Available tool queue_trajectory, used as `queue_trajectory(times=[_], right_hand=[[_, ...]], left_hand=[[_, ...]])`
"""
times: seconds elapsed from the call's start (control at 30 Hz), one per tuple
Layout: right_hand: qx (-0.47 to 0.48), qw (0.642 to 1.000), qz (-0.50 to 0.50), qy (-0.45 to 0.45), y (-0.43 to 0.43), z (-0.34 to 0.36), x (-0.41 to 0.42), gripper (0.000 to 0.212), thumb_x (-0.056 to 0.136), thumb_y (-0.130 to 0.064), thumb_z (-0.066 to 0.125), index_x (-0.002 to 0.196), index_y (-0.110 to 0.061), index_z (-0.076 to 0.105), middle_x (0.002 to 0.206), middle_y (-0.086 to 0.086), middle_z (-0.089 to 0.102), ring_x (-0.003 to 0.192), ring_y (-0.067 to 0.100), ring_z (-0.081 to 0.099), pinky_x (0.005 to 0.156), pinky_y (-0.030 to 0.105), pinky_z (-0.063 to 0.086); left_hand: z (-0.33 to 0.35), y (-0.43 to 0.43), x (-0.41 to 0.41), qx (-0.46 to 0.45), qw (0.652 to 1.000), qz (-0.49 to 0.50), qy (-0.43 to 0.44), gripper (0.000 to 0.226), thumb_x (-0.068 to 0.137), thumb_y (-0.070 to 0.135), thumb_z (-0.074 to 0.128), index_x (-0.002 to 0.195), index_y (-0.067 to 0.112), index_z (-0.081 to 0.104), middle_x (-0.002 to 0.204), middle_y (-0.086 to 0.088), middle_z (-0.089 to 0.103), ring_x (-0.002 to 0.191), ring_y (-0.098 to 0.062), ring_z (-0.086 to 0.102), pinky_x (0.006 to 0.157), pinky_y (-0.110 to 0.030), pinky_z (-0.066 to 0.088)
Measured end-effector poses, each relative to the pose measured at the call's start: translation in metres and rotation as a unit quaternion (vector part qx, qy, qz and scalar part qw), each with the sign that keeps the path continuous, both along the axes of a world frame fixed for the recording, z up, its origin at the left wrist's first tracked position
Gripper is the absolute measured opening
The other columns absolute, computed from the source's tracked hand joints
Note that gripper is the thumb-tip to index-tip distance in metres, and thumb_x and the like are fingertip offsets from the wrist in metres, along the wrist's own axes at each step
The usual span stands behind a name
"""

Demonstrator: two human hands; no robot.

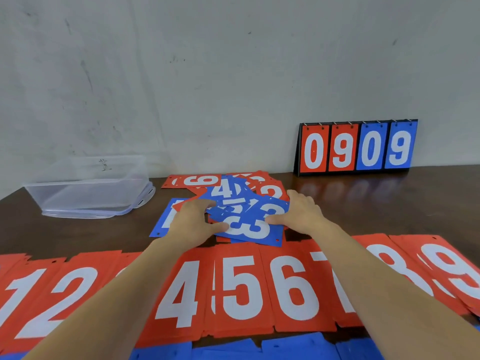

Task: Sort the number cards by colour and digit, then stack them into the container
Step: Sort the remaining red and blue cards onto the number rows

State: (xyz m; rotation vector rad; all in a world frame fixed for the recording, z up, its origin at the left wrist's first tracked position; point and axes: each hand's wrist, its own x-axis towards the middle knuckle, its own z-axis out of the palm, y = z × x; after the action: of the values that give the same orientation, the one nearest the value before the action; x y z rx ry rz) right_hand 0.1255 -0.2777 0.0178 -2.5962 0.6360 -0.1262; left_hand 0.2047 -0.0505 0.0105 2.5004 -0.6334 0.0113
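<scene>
A loose heap of blue and red number cards [233,203] lies mid-table, with a blue 3 card [249,229] on top at the front. My left hand [192,222] touches the heap's left side, thumb on the blue 3 card. My right hand [298,214] rests flat at its right side, thumb on the same card. Neither hand plainly grips a card. Sorted red piles run along the near side in a row: 1 [23,300], 2 [70,294], 4 [179,294], 5 [241,287], 6 [296,287], 8 [389,258], 9 [452,271]. My forearms hide the piles between. The clear plastic container [91,188] stands at the back left.
A flip scoreboard [357,148] showing 0909 leans against the wall at the back right. Blue cards [259,350] line the table's near edge. Dark brown tabletop [376,203] shows to the right of the heap and in front of the container.
</scene>
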Motion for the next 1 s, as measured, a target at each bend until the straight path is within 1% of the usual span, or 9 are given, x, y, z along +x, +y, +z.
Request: queue_trajectory(times=[0.2,0.33,0.43,0.53,0.63,0.7,0.8,0.9,1.0], right_hand=[[-0.014,1.000,0.015,-0.003,-0.008,-0.016,0.011,0.092,0.075,-0.060,0.072,0.146,-0.020,0.029,0.146,0.003,0.042,0.134,0.024,0.038,0.108,0.041,0.033],[-0.029,0.999,0.014,-0.038,-0.012,-0.020,0.013,0.093,0.072,-0.057,0.076,0.145,-0.025,0.028,0.142,0.004,0.034,0.132,0.023,0.034,0.106,0.040,0.033],[0.061,0.991,0.017,-0.115,-0.008,-0.020,0.014,0.087,0.075,-0.031,0.082,0.144,-0.026,0.028,0.139,0.003,0.026,0.128,0.021,0.039,0.097,0.037,0.049],[0.151,0.968,-0.027,-0.198,-0.009,-0.015,0.016,0.086,0.082,-0.001,0.072,0.148,-0.026,0.024,0.140,0.006,0.031,0.123,0.022,0.048,0.086,0.034,0.055],[0.226,0.936,-0.055,-0.263,-0.015,-0.008,0.019,0.084,0.083,0.003,0.070,0.149,-0.024,0.026,0.118,0.005,0.056,0.108,0.017,0.059,0.073,0.025,0.055],[0.257,0.920,-0.059,-0.289,-0.017,-0.001,0.019,0.073,0.083,0.002,0.070,0.144,-0.018,0.034,0.104,0.001,0.061,0.101,0.016,0.062,0.073,0.025,0.054],[0.263,0.912,-0.059,-0.309,-0.019,0.011,0.017,0.046,0.085,-0.001,0.070,0.125,-0.012,0.051,0.107,0.004,0.065,0.102,0.018,0.064,0.075,0.030,0.056],[0.255,0.909,-0.049,-0.326,-0.018,0.023,0.013,0.022,0.085,-0.005,0.070,0.103,-0.012,0.058,0.106,0.005,0.068,0.100,0.019,0.066,0.075,0.032,0.057],[0.242,0.910,-0.041,-0.334,-0.018,0.035,0.006,0.016,0.086,-0.007,0.069,0.099,-0.009,0.060,0.104,0.006,0.069,0.097,0.018,0.067,0.074,0.034,0.058]], left_hand=[[-0.009,-0.022,0.015,0.060,0.990,-0.117,0.046,0.084,0.077,0.057,0.071,0.147,0.030,0.034,0.152,0.006,0.035,0.141,-0.016,0.030,0.117,-0.045,0.025],[-0.012,-0.025,0.021,0.127,0.985,-0.111,-0.029,0.082,0.078,0.066,0.062,0.147,0.036,0.032,0.151,0.007,0.038,0.139,-0.015,0.031,0.117,-0.042,0.015],[-0.008,-0.028,0.020,0.157,0.978,-0.104,-0.091,0.079,0.079,0.068,0.060,0.147,0.038,0.032,0.146,0.006,0.040,0.137,-0.016,0.029,0.113,-0.039,0.016],[-0.003,-0.031,0.018,0.151,0.976,-0.082,-0.136,0.059,0.085,0.058,0.061,0.138,0.037,0.046,0.132,0.007,0.049,0.128,-0.014,0.037,0.109,-0.035,0.020],[0.000,-0.029,0.019,0.078,0.985,-0.045,-0.149,0.029,0.093,0.042,0.058,0.118,0.028,0.062,0.118,0.008,0.062,0.113,-0.013,0.051,0.104,-0.034,0.026],[0.004,-0.025,0.021,-0.023,0.994,-0.002,-0.104,0.019,0.095,0.033,0.058,0.109,0.022,0.064,0.107,0.004,0.066,0.101,-0.016,0.058,0.098,-0.033,0.038],[0.013,-0.016,0.024,-0.178,0.983,0.049,-0.020,0.007,0.094,0.020,0.061,0.096,0.014,0.062,0.099,-0.006,0.068,0.091,-0.021,0.062,0.073,-0.031,0.050],[0.021,-0.008,0.024,-0.285,0.954,0.073,0.049,0.008,0.092,0.010,0.061,0.084,0.014,0.061,0.090,-0.011,0.071,0.089,-0.030,0.067,0.079,-0.043,0.054],[0.031,-0.002,0.017,-0.333,0.935,0.074,0.090,0.013,0.090,0.001,0.057,0.093,0.013,0.062,0.088,-0.007,0.071,0.083,-0.027,0.067,0.075,-0.037,0.053]])
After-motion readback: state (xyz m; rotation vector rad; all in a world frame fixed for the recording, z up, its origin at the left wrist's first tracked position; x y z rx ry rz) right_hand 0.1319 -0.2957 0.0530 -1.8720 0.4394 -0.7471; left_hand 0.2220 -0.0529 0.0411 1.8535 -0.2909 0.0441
